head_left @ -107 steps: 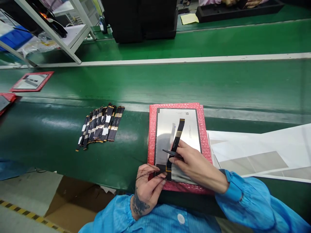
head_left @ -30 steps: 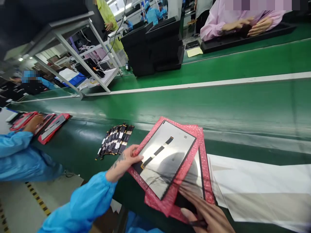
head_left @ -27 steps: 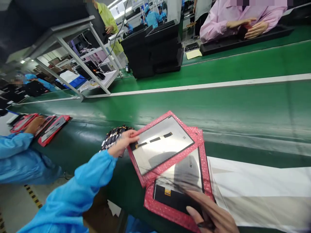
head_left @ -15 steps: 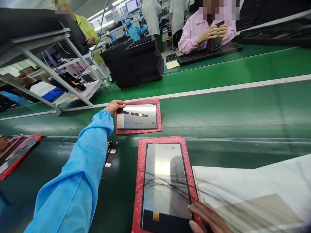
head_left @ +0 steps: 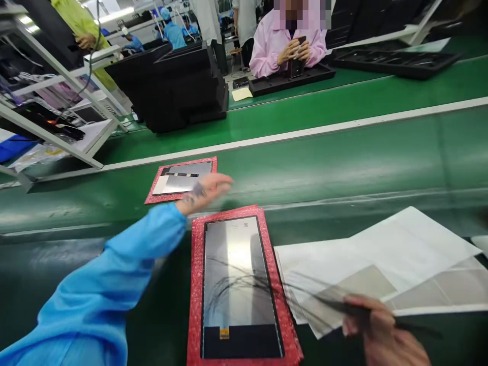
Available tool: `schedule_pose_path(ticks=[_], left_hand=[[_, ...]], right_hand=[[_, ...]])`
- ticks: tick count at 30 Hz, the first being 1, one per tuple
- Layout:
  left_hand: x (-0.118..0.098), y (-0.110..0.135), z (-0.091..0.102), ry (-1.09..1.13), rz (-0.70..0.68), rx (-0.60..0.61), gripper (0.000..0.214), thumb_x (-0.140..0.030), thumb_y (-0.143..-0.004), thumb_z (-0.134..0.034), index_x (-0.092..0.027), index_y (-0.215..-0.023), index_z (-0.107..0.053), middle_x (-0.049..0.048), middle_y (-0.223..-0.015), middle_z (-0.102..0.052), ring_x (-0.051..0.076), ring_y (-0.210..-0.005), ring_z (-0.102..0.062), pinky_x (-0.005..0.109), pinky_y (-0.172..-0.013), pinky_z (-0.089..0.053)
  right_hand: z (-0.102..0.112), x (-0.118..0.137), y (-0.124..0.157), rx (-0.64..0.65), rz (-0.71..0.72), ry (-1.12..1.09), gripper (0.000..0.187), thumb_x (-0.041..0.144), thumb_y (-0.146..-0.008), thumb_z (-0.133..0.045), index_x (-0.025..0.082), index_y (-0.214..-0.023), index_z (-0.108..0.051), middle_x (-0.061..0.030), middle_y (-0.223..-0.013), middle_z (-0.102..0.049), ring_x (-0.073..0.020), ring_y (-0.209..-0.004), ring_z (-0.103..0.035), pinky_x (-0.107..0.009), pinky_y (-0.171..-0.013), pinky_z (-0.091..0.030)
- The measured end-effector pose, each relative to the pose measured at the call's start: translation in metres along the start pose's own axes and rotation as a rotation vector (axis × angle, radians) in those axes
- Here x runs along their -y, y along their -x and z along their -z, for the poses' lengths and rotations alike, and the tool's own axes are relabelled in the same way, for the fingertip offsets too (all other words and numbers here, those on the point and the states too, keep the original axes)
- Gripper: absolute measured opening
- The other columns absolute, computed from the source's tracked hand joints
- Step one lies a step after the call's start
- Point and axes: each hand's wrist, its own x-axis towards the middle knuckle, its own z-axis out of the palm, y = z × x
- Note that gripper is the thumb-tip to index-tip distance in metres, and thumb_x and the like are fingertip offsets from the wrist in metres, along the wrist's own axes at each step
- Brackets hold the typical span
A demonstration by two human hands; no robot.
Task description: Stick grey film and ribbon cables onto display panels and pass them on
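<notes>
My left hand [head_left: 209,190], in a blue sleeve, is open with fingers stretched out. It passes in front of the far display panel [head_left: 171,186], which lies on red bubble wrap [head_left: 151,197] and bears a dark flex strip. Nearer to me is a larger display panel [head_left: 238,300], silver-backed with a black band and a small orange tab, on its own red bubble wrap [head_left: 195,300]. My right hand [head_left: 385,328], at lower right, is closed on a thin dark tool [head_left: 353,307]. Motion smears the tool, and its exact kind is unclear.
White sheets [head_left: 407,234] lie right of the near panel. Both panels are on a green work surface [head_left: 324,168]. Black trays [head_left: 179,86] are stacked beyond it, beside a metal rack [head_left: 53,137]. Across the line sits a person in pink [head_left: 267,46], holding a dark device over a tray.
My left hand has let go of the far panel's edge and moved right. My right hand has left the near panel's edge and shifted right over the sheets. The camera view has turned.
</notes>
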Motion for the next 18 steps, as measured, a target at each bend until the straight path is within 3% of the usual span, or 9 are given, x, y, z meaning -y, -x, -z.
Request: schedule_pose_path(ticks=[2,4,7,9,12,15,18], left_hand=[[-0.053,0.020,-0.050,0.029,-0.157,0.161,0.041,-0.058,-0.091,-0.053,-0.024,-0.104,-0.072,0.0035,-0.113,-0.072,0.020,-0.107,-0.065,0.038,-0.097,-0.052],[-0.100,0.035,-0.090,-0.029,-0.335,0.337,0.044,-0.054,-0.092,-0.055,-0.023,-0.121,-0.066,0.0088,-0.132,-0.064,0.028,-0.124,-0.057,0.049,-0.108,-0.043],[-0.141,0.036,-0.124,-0.115,-0.421,0.558,0.058,-0.056,-0.087,-0.062,-0.030,-0.138,-0.054,0.0083,-0.153,-0.042,0.039,-0.142,-0.034,0.063,-0.117,-0.023],[-0.148,0.025,-0.133,-0.099,-0.375,0.676,0.060,-0.051,-0.080,-0.072,-0.039,-0.136,-0.056,0.0014,-0.155,-0.038,0.038,-0.146,-0.024,0.059,-0.121,-0.012],[-0.140,0.006,-0.129,-0.042,-0.294,0.784,0.064,-0.033,-0.072,-0.081,-0.045,-0.131,-0.059,-0.0050,-0.154,-0.037,0.035,-0.149,-0.016,0.054,-0.123,-0.004],[-0.135,-0.005,-0.117,-0.028,-0.259,0.850,0.069,-0.019,-0.071,-0.077,-0.045,-0.132,-0.057,-0.0081,-0.155,-0.033,0.033,-0.151,-0.011,0.056,-0.122,0.000],[-0.143,-0.012,-0.115,0.046,-0.237,0.846,0.062,-0.018,-0.078,-0.069,-0.043,-0.134,-0.057,-0.0082,-0.156,-0.032,0.031,-0.150,-0.014,0.055,-0.122,-0.002]], right_hand=[[0.018,0.005,-0.010,-0.084,-0.062,-0.059,0.038,0.068,-0.061,-0.076,0.034,-0.078,-0.076,0.0004,-0.052,-0.062,-0.0184,-0.052,-0.059,-0.023,-0.050,-0.055],[0.033,0.012,-0.015,-0.113,-0.120,-0.112,0.042,0.062,-0.051,-0.084,0.033,-0.081,-0.076,0.0015,-0.061,-0.066,-0.0152,-0.055,-0.059,-0.018,-0.054,-0.055],[0.045,0.021,-0.016,-0.107,-0.159,-0.130,0.044,0.058,-0.047,-0.087,0.028,-0.077,-0.077,-0.0024,-0.087,-0.073,-0.0188,-0.074,-0.066,-0.018,-0.058,-0.059],[0.049,0.021,-0.016,-0.087,-0.161,-0.150,0.043,0.055,-0.049,-0.087,0.024,-0.077,-0.077,-0.0059,-0.098,-0.073,-0.0243,-0.088,-0.068,-0.023,-0.064,-0.063],[0.057,0.017,-0.021,-0.142,-0.094,-0.214,0.041,0.048,-0.053,-0.089,0.022,-0.081,-0.075,-0.0066,-0.085,-0.074,-0.0255,-0.086,-0.070,-0.027,-0.066,-0.064],[0.066,0.014,-0.034,-0.247,0.025,-0.238,0.041,0.043,-0.053,-0.090,0.022,-0.081,-0.069,-0.0035,-0.076,-0.072,-0.0229,-0.077,-0.071,-0.026,-0.060,-0.063],[0.072,0.013,-0.044,-0.258,0.051,-0.213,0.042,0.045,-0.053,-0.090,0.020,-0.077,-0.066,-0.0032,-0.073,-0.071,-0.0220,-0.073,-0.071,-0.025,-0.056,-0.061]])
